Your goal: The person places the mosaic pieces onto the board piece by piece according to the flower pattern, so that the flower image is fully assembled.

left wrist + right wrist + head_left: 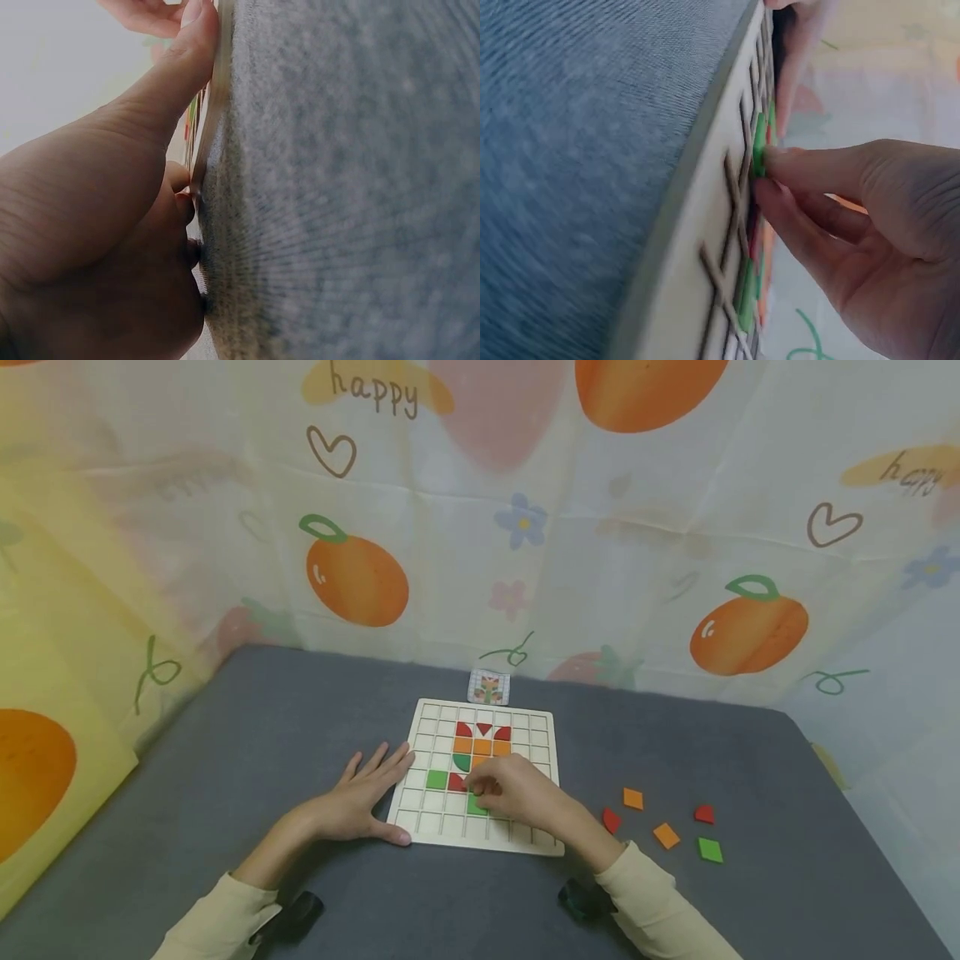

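A pale grid board [427, 827] lies on the grey table, partly filled with red, orange and green pieces. My left hand [356, 797] rests at the board's left edge, fingers spread, with the thumb by the near left corner. Over the board's middle, my right hand [521, 789] pinches a green tile [760, 142] between thumb and forefinger, down at the grid. To the left of those fingertips sit a red quarter-round piece [456, 782] and a green square [437, 779]. The right hand hides part of the pattern in the head view.
A small pattern card [489, 687] stands behind the board's far edge. Loose pieces lie to the right: orange squares [633, 798], a red quarter-round [611, 820], a red triangle-like piece [704, 813] and a green tile [710, 850]. A printed cloth [450, 568] hangs behind the table.
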The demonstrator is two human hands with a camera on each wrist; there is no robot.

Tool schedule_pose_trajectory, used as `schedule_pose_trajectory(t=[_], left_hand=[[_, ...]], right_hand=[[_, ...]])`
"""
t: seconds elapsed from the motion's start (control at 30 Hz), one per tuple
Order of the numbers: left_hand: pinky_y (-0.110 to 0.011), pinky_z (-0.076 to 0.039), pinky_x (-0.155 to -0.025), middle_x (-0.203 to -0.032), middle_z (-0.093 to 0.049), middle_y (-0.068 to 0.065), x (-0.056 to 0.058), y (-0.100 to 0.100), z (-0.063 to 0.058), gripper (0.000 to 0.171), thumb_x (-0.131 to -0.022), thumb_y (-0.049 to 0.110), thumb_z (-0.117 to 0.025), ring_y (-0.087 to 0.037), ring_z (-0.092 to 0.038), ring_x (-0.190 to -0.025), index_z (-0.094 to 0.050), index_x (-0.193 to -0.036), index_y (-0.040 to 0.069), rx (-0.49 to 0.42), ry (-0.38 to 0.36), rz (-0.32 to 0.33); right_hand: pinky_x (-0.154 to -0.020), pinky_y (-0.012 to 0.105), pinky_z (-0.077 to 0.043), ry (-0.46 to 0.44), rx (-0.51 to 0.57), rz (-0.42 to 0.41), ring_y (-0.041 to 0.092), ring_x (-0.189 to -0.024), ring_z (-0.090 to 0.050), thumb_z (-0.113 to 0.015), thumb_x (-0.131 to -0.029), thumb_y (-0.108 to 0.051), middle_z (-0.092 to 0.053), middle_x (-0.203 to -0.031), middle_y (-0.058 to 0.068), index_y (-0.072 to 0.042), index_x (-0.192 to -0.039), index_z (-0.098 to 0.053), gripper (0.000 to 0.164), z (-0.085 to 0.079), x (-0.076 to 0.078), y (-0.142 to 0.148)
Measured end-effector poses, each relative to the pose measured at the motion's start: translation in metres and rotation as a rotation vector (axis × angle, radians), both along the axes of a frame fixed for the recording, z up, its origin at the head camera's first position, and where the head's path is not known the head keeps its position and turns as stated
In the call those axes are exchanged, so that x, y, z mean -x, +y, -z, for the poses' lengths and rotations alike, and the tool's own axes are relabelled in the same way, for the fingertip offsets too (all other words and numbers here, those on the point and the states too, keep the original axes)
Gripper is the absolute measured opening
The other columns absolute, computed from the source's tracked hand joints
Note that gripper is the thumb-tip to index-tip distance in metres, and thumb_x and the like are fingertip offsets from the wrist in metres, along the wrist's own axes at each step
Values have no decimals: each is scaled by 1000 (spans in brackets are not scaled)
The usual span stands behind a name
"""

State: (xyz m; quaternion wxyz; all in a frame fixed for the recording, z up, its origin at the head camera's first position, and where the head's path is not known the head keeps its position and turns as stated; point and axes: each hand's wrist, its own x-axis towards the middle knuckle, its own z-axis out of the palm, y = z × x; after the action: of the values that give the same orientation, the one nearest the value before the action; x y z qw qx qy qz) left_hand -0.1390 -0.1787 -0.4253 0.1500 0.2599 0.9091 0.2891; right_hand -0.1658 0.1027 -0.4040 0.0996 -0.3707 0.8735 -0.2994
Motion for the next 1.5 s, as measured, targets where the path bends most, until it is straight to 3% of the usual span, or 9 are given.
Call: schedule_pose_trajectory(t=[0.2,0.47,0.7,1.1,1.5], left_hand=[[-65,9,-111,-163,-7,-18,0,-1,1,115,-75,53,-79,-45,4,-147,-16,-156,1,-1,-6,-1],[-65,9,-110,-163,-6,-18,1,-2,2,115,-75,54,-78,-45,4,-147,-15,-156,2,3,2,-1],[-65,9,-110,-163,-6,-18,1,-1,0,115,-75,53,-79,-45,5,-147,-15,-156,1,8,-8,-3],[-65,9,-110,-163,-5,-18,1,0,-1,115,-76,53,-78,-45,5,-147,-15,-156,1,9,-8,8],[-65,9,-111,-163,-6,-18,1,1,-1,115,-76,53,-79,-45,5,-147,-15,-156,1,12,-13,-3]], right_hand=[[-81,28,-54,-76,23,-4,12,-90,-65,-67,-89,1,-72,-98,3,-4,-113,-71,25,-11,2,16],[-83,29,-54,-36,4,75,14,-93,-64,-68,-90,-2,-71,-106,4,-4,-115,-71,25,-18,6,60],[-82,30,-55,-30,-23,192,19,-97,-66,-71,-87,0,-70,-109,6,-3,-117,-69,30,-15,4,105],[-79,34,-57,-11,-69,303,29,-101,-67,-73,-84,1,-70,-111,10,-3,-115,-70,31,-6,-2,169],[-74,29,-57,-45,-74,354,27,-96,-68,-76,-84,-6,-70,-111,11,-4,-115,-70,31,-2,-17,198]])
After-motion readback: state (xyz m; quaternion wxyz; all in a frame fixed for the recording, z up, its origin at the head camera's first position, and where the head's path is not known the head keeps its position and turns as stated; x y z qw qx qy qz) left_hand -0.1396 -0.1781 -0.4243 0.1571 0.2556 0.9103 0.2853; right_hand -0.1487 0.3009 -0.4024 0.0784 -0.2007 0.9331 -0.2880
